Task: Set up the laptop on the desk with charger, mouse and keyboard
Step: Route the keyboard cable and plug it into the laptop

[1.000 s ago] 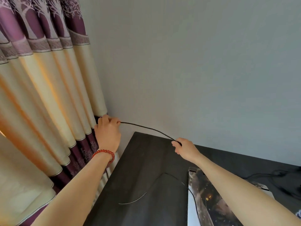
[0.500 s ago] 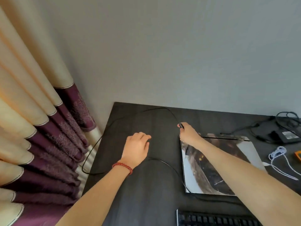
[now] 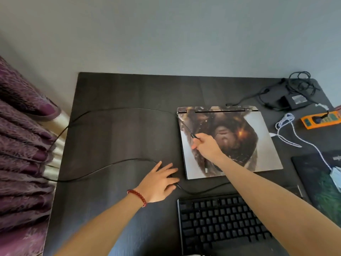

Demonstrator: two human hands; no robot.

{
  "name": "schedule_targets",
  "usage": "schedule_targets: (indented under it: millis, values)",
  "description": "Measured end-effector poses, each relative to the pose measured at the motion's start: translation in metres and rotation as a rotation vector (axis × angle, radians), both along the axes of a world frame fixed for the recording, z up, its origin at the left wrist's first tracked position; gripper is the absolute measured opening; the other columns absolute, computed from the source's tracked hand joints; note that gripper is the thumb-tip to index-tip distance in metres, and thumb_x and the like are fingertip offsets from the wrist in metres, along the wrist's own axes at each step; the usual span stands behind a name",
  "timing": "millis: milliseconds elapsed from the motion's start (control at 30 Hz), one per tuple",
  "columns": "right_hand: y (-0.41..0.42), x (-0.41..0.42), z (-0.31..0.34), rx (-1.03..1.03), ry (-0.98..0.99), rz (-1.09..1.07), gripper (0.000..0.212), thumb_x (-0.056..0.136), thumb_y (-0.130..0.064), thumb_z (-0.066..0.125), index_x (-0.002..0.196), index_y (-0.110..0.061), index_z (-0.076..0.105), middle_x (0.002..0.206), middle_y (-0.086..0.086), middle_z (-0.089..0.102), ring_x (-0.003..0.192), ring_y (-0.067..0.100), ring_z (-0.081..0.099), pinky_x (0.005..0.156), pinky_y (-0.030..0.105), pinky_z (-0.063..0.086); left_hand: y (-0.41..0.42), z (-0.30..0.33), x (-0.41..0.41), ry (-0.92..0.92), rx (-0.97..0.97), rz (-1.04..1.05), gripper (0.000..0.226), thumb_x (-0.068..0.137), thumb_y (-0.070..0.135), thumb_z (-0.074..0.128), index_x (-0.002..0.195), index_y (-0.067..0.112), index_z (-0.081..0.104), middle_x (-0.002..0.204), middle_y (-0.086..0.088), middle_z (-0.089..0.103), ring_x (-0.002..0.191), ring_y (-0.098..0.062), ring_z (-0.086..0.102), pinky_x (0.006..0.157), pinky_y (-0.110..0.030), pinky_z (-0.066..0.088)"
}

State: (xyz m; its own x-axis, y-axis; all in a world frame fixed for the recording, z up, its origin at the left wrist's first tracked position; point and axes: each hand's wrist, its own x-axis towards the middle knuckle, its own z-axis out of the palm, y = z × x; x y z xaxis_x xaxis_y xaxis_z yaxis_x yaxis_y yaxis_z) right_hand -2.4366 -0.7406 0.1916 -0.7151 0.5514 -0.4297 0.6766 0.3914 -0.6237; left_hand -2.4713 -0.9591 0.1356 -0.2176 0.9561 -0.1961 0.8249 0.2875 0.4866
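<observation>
We pinch cable plug (image 3: 193, 136) in right hand (image 3: 206, 147) over closed laptop (image 3: 258, 145); left hand (image 3: 160, 182), fingers spread, pins cable slack to counter (image 3: 120, 141).

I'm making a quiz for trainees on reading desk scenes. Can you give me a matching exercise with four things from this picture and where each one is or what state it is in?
Things:
1. laptop
2. keyboard
3. orange power strip
4. left hand

Places or states:
A. at the desk's far right edge
B. lid shut, in the middle of the desk
C. flat on the desk, over a black cable
D. nearest the camera, in front of the laptop

Pairs: 1-B, 2-D, 3-A, 4-C
</observation>
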Motion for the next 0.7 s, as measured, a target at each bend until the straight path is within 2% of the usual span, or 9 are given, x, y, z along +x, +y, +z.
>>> schedule_targets:
  millis: [67,167,233,267,333,433,533,633,700]
  values:
    - [-0.007,-0.003,0.002,-0.014,-0.002,0.067,0.017,0.088,-0.010,0.052,0.074,-0.007,0.061,0.071,0.011,0.058,0.067,0.022,0.051,0.072,0.033,0.044,0.002,0.012,-0.004,-0.067,0.141,0.184,0.033,0.090,0.015,0.052,0.123,0.013,0.058,0.137,-0.008,0.050,0.131,-0.024,0.042,0.114,-0.039,0.014]
    - [-0.018,-0.012,0.012,-0.087,0.032,0.171,0.022,0.092,-0.013,0.051,0.075,-0.008,0.064,0.070,-0.003,0.051,0.067,0.010,0.043,0.066,0.020,0.035,0.015,0.028,-0.029,0.233,0.417,0.400,0.039,0.072,-0.004,0.067,0.110,0.005,0.065,0.118,-0.015,0.063,0.114,-0.033,0.057,0.100,-0.053,0.039]
    - [-0.024,-0.019,0.017,-0.055,0.025,0.304,0.023,0.095,-0.008,0.045,0.100,-0.010,0.068,0.084,-0.002,0.051,0.077,0.010,0.045,0.069,0.018,0.033,0.023,0.045,-0.052,0.371,0.384,0.447,0.048,0.075,0.003,0.065,0.122,0.009,0.057,0.129,-0.012,0.056,0.123,-0.032,0.049,0.103,-0.054,0.035]
    - [-0.027,-0.023,0.019,-0.032,0.019,0.373,0.030,0.095,-0.004,0.041,0.118,-0.008,0.061,0.091,0.001,0.049,0.082,0.013,0.045,0.072,0.019,0.033,0.027,0.053,-0.064,0.427,0.319,0.446,0.050,0.079,0.011,0.063,0.128,0.012,0.051,0.135,-0.009,0.052,0.129,-0.032,0.043,0.105,-0.057,0.029]
    - [-0.031,-0.030,0.019,-0.036,0.022,0.422,0.037,0.095,0.000,0.037,0.129,-0.005,0.049,0.096,0.005,0.046,0.085,0.016,0.047,0.078,0.019,0.036,0.032,0.063,-0.084,0.495,0.161,0.406,0.050,0.085,0.026,0.060,0.132,0.017,0.046,0.137,-0.005,0.051,0.133,-0.032,0.037,0.106,-0.065,0.016]
    - [-0.032,-0.034,0.018,-0.081,0.042,0.335,0.033,0.094,-0.004,0.044,0.126,-0.005,0.053,0.087,0.004,0.053,0.073,0.016,0.053,0.071,0.021,0.040,0.033,0.061,-0.104,0.380,0.051,0.333,0.031,0.093,0.037,0.047,0.117,0.025,0.061,0.104,0.000,0.067,0.116,-0.025,0.052,0.110,-0.060,-0.002]
    - [-0.021,-0.033,0.016,-0.079,0.050,0.342,0.020,0.090,-0.003,0.051,0.105,-0.005,0.065,0.077,0.000,0.058,0.069,0.013,0.054,0.069,0.024,0.042,0.029,0.055,-0.111,0.377,0.119,0.395,0.023,0.093,0.030,0.050,0.096,0.019,0.071,0.084,-0.004,0.067,0.084,-0.025,0.061,0.113,-0.046,0.010]
    - [-0.009,-0.033,0.014,-0.077,0.053,0.302,0.020,0.090,0.000,0.049,0.102,-0.003,0.065,0.090,0.006,0.065,0.083,0.016,0.059,0.081,0.023,0.045,0.027,0.051,-0.112,0.372,0.154,0.541,0.024,0.094,0.025,0.049,0.091,0.016,0.070,0.085,-0.004,0.068,0.077,-0.026,0.063,0.106,-0.039,0.020]
    - [-0.004,-0.034,0.011,-0.057,0.034,0.324,0.023,0.091,0.001,0.046,0.105,-0.004,0.064,0.096,0.007,0.063,0.086,0.017,0.058,0.074,0.016,0.044,0.028,0.044,-0.110,0.346,0.100,0.570,0.028,0.096,0.026,0.041,0.094,0.018,0.068,0.091,0.000,0.069,0.079,-0.024,0.062,0.100,-0.032,0.020]
